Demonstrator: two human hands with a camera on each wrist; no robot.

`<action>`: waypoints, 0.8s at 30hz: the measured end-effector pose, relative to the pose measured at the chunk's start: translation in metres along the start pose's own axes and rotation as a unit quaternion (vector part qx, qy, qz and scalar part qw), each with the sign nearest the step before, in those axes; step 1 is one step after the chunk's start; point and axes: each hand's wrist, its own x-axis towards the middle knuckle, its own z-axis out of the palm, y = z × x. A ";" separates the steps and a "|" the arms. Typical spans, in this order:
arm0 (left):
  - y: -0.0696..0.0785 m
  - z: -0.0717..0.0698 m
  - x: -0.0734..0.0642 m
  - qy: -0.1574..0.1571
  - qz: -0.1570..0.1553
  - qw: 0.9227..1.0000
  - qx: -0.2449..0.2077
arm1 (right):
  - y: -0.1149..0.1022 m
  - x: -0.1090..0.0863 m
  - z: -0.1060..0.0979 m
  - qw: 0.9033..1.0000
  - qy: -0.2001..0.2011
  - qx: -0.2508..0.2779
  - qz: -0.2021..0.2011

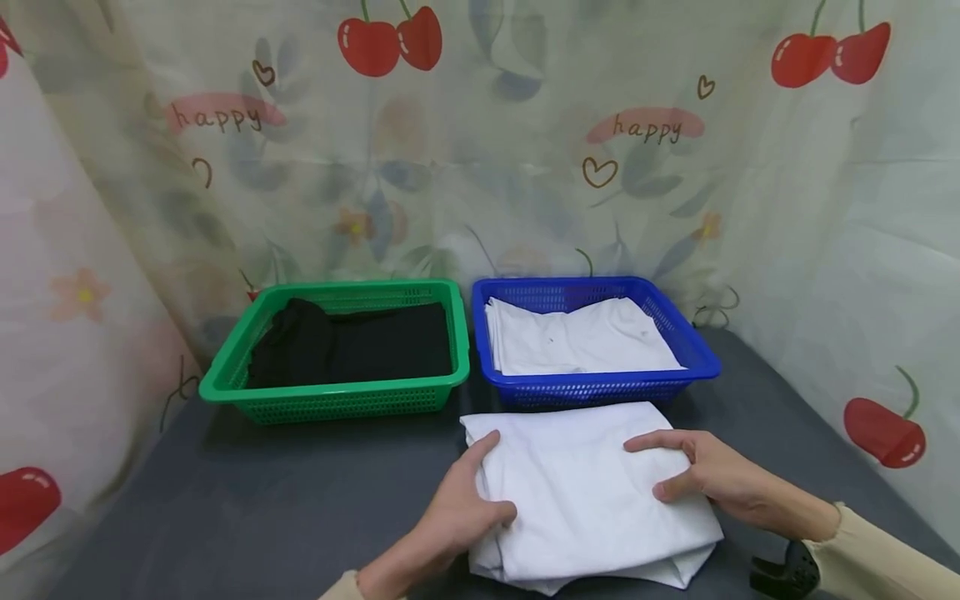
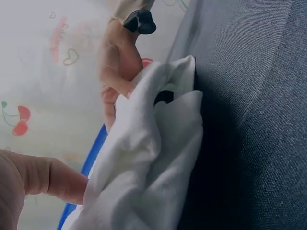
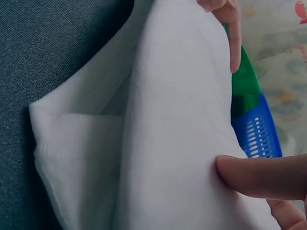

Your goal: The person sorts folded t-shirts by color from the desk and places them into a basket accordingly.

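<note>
A folded white garment (image 1: 577,500) lies in front of the blue basket on the dark table, its near edge showing several loose layers. My left hand (image 1: 461,508) holds its left side, thumb and index finger spread over the top. On the right side my right hand (image 1: 720,479) grips the cloth, with thumb and index finger on its upper face. In the right wrist view the right thumb (image 3: 261,177) presses into the white fabric, and a hem-like edge (image 3: 81,134) hangs below the top fold. The left thumb (image 2: 62,179) meets the cloth in the left wrist view.
A blue basket (image 1: 600,379) behind the garment contains folded white cloth (image 1: 581,337). To its left, a green basket (image 1: 337,389) contains black cloth (image 1: 382,342). A printed curtain (image 1: 480,208) encloses the grey-black table (image 1: 262,500) at the back and sides.
</note>
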 end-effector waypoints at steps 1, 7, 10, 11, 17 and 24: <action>0.001 0.000 -0.001 0.000 -0.001 1.000 -0.001 | 0.000 0.000 0.001 1.000 0.004 0.001 -0.003; 0.006 0.000 -0.005 0.013 0.009 1.000 0.000 | -0.002 -0.001 0.004 0.999 0.036 -0.019 -0.014; 0.008 0.000 -0.008 0.018 0.016 1.000 -0.001 | -0.001 -0.002 0.007 0.998 0.044 -0.033 -0.013; 0.008 0.001 -0.008 0.018 0.017 1.000 -0.002 | 0.000 -0.002 0.007 0.998 0.047 -0.036 -0.013; 0.013 0.001 -0.012 0.025 0.025 0.999 -0.001 | -0.001 -0.005 0.006 0.999 0.038 -0.024 -0.029; 0.019 -0.003 -0.016 0.028 0.055 0.998 -0.009 | -0.013 -0.011 0.000 0.999 0.020 -0.011 -0.049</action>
